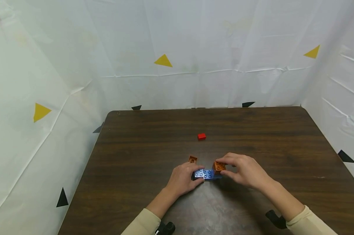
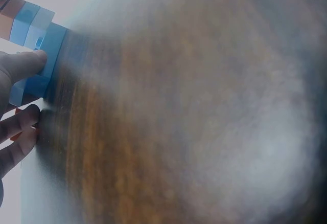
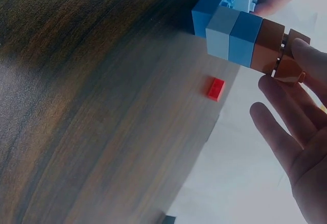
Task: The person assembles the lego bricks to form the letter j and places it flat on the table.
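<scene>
Near the front edge of the desk (image 1: 136, 147), at its middle, the left hand (image 1: 183, 179) grips the blue brick assembly (image 1: 206, 174) with curled fingers (image 2: 20, 65). The right hand (image 1: 247, 171) pinches the orange brick (image 1: 219, 166) mounted on the assembly's right end. A second orange brick (image 1: 193, 159) sits just behind the left hand.

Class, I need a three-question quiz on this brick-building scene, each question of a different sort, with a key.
1. True or false: the red brick touches the blue bricks.
2. Which hand pinches the orange brick seated on the blue bricks? A) left hand B) right hand
3. Fill in: a second orange brick lies on the ___ table.

Key: 1 false; 2 B; 3 wooden.
</scene>
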